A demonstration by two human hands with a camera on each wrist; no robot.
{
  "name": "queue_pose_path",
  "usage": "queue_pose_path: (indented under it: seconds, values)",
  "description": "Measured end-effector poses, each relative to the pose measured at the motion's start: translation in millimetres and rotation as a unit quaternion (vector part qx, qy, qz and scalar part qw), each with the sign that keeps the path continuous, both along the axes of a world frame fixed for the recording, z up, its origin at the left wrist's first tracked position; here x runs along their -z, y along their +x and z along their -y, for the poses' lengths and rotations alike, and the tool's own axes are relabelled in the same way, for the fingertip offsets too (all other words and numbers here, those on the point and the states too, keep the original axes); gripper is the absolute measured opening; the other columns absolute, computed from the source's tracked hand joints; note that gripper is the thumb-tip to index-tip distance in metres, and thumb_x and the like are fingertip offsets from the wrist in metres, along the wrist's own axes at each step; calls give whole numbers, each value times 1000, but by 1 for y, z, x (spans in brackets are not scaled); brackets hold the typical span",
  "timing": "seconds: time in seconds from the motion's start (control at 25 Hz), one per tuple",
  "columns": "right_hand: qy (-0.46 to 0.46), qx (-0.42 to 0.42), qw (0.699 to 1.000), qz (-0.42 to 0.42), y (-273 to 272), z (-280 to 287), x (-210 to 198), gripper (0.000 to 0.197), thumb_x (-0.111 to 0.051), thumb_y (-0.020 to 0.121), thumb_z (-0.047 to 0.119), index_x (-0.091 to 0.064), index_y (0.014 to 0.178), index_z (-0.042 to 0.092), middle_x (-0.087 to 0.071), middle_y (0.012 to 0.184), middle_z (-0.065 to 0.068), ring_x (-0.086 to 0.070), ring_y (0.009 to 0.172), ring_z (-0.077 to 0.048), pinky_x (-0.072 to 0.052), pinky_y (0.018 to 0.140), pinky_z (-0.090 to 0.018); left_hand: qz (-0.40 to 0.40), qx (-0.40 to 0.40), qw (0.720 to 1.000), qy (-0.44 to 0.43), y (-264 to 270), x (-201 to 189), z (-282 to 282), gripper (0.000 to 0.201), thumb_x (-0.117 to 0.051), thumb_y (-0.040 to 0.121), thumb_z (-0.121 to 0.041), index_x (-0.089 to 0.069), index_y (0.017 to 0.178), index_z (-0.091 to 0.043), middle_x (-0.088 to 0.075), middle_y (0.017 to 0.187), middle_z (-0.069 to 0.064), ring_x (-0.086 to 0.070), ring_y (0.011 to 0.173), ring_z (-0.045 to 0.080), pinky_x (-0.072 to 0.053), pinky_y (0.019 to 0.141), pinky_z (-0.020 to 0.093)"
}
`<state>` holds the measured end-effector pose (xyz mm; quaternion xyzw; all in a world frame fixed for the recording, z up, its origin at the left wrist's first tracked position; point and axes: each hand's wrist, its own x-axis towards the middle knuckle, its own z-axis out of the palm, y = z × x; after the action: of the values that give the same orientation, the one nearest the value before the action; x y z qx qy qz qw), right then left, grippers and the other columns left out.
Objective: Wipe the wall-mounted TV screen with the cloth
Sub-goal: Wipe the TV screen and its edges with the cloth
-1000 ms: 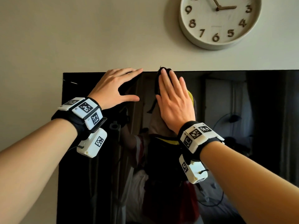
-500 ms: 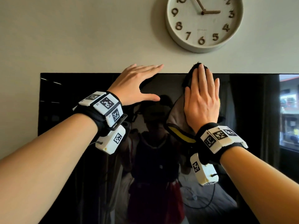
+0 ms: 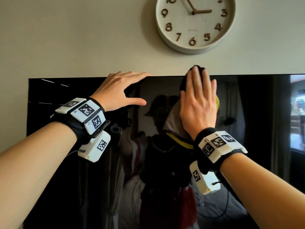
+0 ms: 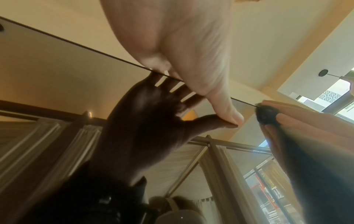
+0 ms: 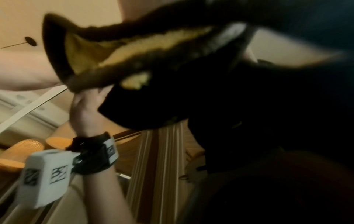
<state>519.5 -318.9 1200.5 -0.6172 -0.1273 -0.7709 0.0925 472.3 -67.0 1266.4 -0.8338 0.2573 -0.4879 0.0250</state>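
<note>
The black wall-mounted TV screen (image 3: pixel 257 123) fills the lower part of the head view and mirrors the room. My right hand (image 3: pixel 198 103) lies flat with straight fingers, pressing a dark cloth (image 3: pixel 171 123) with a yellow edge against the glass near the top edge; the cloth (image 5: pixel 134 50) shows blurred in the right wrist view. My left hand (image 3: pixel 122 90) is spread open, fingers over the screen's top edge, thumb on the glass. In the left wrist view the left thumb (image 4: pixel 228 112) touches the screen (image 4: pixel 57 84) above its own dark reflection.
A round white wall clock (image 3: pixel 195 22) hangs just above the screen's top edge, above my right hand. Bare beige wall (image 3: pixel 66 38) surrounds the TV. The screen's left edge lies left of my left wrist; a bright window reflection (image 3: pixel 297 113) shows at far right.
My right hand has slid the cloth to the right along the top of the screen. The left hand has followed rightward along the top edge, still spread open.
</note>
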Motion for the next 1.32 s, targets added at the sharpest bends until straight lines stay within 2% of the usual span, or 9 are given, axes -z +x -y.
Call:
queue_pose_path:
  seconds: [0.12, 0.32, 0.48, 0.6, 0.76, 0.88, 1.08, 1.24, 1.32]
  values:
    - [-82, -12, 997, 1, 0, -2, -1, 49, -46, 102, 22, -40, 148, 5, -36, 155, -9, -29, 144, -31, -20, 118, -52, -13, -21, 1000, -4, -3, -2, 1, 88, -50, 72, -79, -30, 150, -45, -43, 152, -9, -42, 136, 23, -25, 113, 39]
    - [40, 14, 999, 15, 3, 67, -1, 45, -43, 103, 19, -43, 146, 4, -39, 153, -8, -33, 142, -32, -20, 116, -57, -59, -23, 997, -35, -24, -3, 16, 93, -66, 66, -68, -28, 149, -50, -44, 152, -8, -41, 136, 24, -21, 107, 28]
    - [-46, -2, 999, 16, 1, 54, 3, 48, -43, 102, 19, -41, 147, 4, -37, 155, -9, -30, 143, -33, -19, 117, -56, -69, 0, 998, -13, -25, -15, 82, 101, -78, 67, -58, -24, 152, -46, -39, 155, -8, -37, 138, 21, -21, 104, 21]
    - [-3, 21, 1000, 16, 5, 89, 0, 47, -43, 102, 21, -42, 147, 5, -38, 154, -9, -33, 142, -32, -21, 116, -56, -73, 46, 996, 3, -10, -10, 139, 102, -77, 67, -61, -26, 153, -41, -45, 152, -5, -43, 135, 22, -31, 111, 29]
    - [5, 17, 1000, 25, 5, 114, 0, 46, -45, 101, 19, -44, 145, 4, -40, 152, -10, -34, 141, -34, -22, 116, -57, -41, 12, 999, 9, -1, -3, 169, 97, -73, 70, -64, -30, 153, -38, -53, 141, -4, -50, 119, 25, -32, 100, 33]
    - [-73, -5, 997, 14, 4, 112, -1, 47, -43, 102, 20, -42, 147, 4, -38, 154, -9, -30, 143, -32, -21, 117, -55, -31, -4, 999, -1, -2, -1, 172, 94, -72, 71, -64, -32, 152, -38, -52, 141, -6, -48, 119, 24, -30, 100, 32]
    - [27, 4, 999, 17, 6, 156, -4, 46, -43, 102, 20, -44, 145, 5, -40, 152, -9, -33, 141, -34, -22, 115, -58, -35, -11, 999, -18, -5, 2, 170, 90, -71, 74, -62, -30, 152, -41, -51, 141, -7, -45, 121, 22, -26, 103, 30]
    - [-91, -1, 996, 14, 3, 131, 3, 47, -42, 102, 20, -42, 147, 6, -38, 154, -7, -29, 144, -32, -19, 117, -56, -33, -15, 999, -20, -7, 2, 173, 89, -69, 74, -63, -29, 152, -43, -50, 142, -6, -45, 122, 24, -27, 105, 32]
    - [-60, 10, 998, 17, 4, 149, 0, 46, -43, 102, 19, -44, 147, 10, -40, 153, -4, -32, 143, -31, -22, 117, -56, -34, -18, 999, -20, -6, 3, 172, 89, -69, 74, -64, -29, 151, -44, -51, 141, -6, -45, 121, 24, -27, 105, 34]
